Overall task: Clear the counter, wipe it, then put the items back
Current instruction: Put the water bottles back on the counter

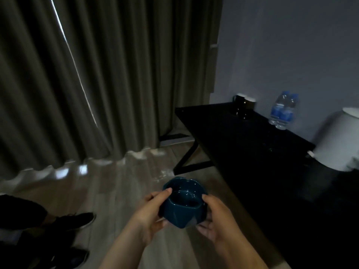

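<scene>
The left hand point(149, 212) and right hand point(215, 220) are clasping a glossy dark-blue ceramic bowl point(181, 202), notch-rimmed, each grip curled round its sides, above the floor point(108, 191) left of the black worktop point(242, 144).

Black counter point(242, 144): mugs point(243, 105), bottles point(281, 111) (two), kettle point(338, 140)

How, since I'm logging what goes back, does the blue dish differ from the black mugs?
The blue dish is gripped off the counter by the left hand and right hand; the black mugs stand on it. The dish is blue with a notched rim; the mugs are black with pale tops. Both are glossy and upright.
</scene>
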The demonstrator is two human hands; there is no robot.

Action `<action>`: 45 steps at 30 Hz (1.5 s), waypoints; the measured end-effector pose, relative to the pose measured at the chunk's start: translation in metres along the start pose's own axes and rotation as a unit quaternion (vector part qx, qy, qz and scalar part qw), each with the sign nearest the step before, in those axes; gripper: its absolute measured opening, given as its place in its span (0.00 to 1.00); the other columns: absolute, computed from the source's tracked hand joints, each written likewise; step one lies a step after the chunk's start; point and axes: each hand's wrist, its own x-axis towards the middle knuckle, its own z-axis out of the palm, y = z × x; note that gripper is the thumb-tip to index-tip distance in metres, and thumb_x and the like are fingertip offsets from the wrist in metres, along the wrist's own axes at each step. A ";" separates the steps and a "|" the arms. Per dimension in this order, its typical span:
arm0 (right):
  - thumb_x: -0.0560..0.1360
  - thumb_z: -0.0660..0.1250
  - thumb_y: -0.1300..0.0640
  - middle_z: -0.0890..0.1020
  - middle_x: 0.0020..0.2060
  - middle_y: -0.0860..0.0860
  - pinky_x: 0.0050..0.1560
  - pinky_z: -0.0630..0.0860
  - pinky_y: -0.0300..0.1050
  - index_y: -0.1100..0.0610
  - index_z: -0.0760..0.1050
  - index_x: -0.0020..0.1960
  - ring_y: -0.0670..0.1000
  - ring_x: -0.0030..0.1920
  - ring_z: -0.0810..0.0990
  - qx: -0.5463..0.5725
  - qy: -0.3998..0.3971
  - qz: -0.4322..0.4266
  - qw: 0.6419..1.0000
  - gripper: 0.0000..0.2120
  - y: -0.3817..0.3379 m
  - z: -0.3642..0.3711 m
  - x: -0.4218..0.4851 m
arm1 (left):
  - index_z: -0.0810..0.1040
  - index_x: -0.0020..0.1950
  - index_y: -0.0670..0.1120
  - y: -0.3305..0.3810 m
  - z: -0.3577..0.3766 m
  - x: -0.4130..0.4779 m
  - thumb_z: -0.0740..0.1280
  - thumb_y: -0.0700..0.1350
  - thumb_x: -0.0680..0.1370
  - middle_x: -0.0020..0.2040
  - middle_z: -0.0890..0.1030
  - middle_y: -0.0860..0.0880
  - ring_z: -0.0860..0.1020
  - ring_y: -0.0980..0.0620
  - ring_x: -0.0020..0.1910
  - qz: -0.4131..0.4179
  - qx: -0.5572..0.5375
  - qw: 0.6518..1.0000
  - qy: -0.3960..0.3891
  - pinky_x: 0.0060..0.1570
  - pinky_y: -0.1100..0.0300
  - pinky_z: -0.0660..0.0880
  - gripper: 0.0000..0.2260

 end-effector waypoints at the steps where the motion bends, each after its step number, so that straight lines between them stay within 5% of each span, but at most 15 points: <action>1: 0.78 0.63 0.53 0.81 0.47 0.53 0.48 0.76 0.49 0.48 0.73 0.44 0.54 0.45 0.80 -0.005 -0.002 -0.003 1.000 0.04 -0.013 0.008 0.020 | 0.74 0.42 0.45 0.012 0.006 0.018 0.71 0.45 0.74 0.45 0.80 0.44 0.78 0.46 0.46 0.003 0.000 1.000 0.007 0.39 0.54 0.77 0.07; 3: 0.78 0.62 0.52 0.81 0.48 0.53 0.40 0.74 0.45 0.48 0.73 0.46 0.54 0.46 0.80 -0.007 -0.014 -0.012 1.000 0.03 -0.039 0.024 0.058 | 0.75 0.43 0.45 0.038 0.018 0.053 0.71 0.46 0.74 0.45 0.80 0.44 0.78 0.46 0.47 0.016 0.000 1.000 0.010 0.44 0.51 0.77 0.07; 6: 0.78 0.62 0.53 0.81 0.48 0.53 0.39 0.73 0.43 0.48 0.73 0.47 0.54 0.48 0.80 -0.007 -0.031 -0.024 0.999 0.02 -0.074 0.047 0.105 | 0.76 0.49 0.44 0.074 0.026 0.099 0.70 0.46 0.74 0.47 0.80 0.43 0.79 0.44 0.49 0.035 -0.004 0.999 0.006 0.49 0.50 0.77 0.09; 10: 0.78 0.62 0.52 0.80 0.46 0.52 0.43 0.74 0.44 0.46 0.72 0.44 0.53 0.46 0.80 -0.031 -0.035 -0.039 0.998 0.04 -0.105 0.076 0.157 | 0.77 0.56 0.42 0.109 0.031 0.158 0.70 0.48 0.74 0.50 0.80 0.43 0.79 0.46 0.50 0.045 0.002 0.999 0.006 0.38 0.56 0.77 0.14; 14: 0.78 0.62 0.52 0.79 0.43 0.50 0.44 0.74 0.45 0.44 0.71 0.43 0.53 0.43 0.79 -0.023 -0.017 -0.053 0.998 0.05 -0.129 0.103 0.214 | 0.78 0.54 0.43 0.142 0.040 0.221 0.70 0.47 0.74 0.49 0.80 0.44 0.79 0.47 0.49 0.038 0.006 0.999 -0.004 0.33 0.59 0.75 0.12; 21: 0.77 0.62 0.52 0.79 0.47 0.50 0.39 0.72 0.43 0.48 0.73 0.57 0.52 0.46 0.78 0.016 0.016 -0.067 0.997 0.09 -0.181 0.162 0.315 | 0.77 0.50 0.42 0.217 0.049 0.335 0.70 0.46 0.74 0.51 0.80 0.43 0.79 0.45 0.50 0.044 0.033 0.997 -0.048 0.34 0.57 0.77 0.10; 26: 0.77 0.62 0.53 0.80 0.49 0.55 0.38 0.74 0.44 0.51 0.75 0.56 0.55 0.46 0.79 0.059 0.035 -0.057 0.996 0.09 -0.212 0.195 0.372 | 0.76 0.52 0.43 0.265 0.061 0.411 0.71 0.46 0.74 0.52 0.79 0.43 0.79 0.44 0.51 0.043 0.084 0.993 -0.070 0.38 0.54 0.78 0.11; 34: 0.77 0.61 0.55 0.81 0.49 0.56 0.36 0.72 0.42 0.53 0.75 0.56 0.53 0.43 0.79 0.105 0.094 -0.070 0.988 0.09 -0.247 0.178 0.436 | 0.76 0.52 0.43 0.282 0.120 0.493 0.71 0.46 0.74 0.52 0.79 0.43 0.78 0.45 0.50 -0.016 0.138 0.983 -0.121 0.37 0.54 0.78 0.10; 39: 0.77 0.63 0.52 0.80 0.55 0.56 0.44 0.75 0.47 0.52 0.69 0.66 0.57 0.51 0.80 0.140 0.150 -0.089 0.975 0.18 -0.273 0.131 0.485 | 0.72 0.64 0.45 0.280 0.196 0.540 0.72 0.49 0.73 0.60 0.77 0.43 0.77 0.43 0.56 -0.022 0.189 0.970 -0.153 0.33 0.56 0.77 0.22; 45: 0.77 0.62 0.52 0.81 0.49 0.55 0.40 0.74 0.45 0.57 0.72 0.60 0.55 0.48 0.80 0.160 0.186 -0.085 0.966 0.14 -0.320 0.057 0.532 | 0.72 0.64 0.47 0.276 0.304 0.577 0.70 0.51 0.74 0.62 0.75 0.45 0.75 0.45 0.60 -0.060 0.245 0.947 -0.199 0.35 0.56 0.79 0.20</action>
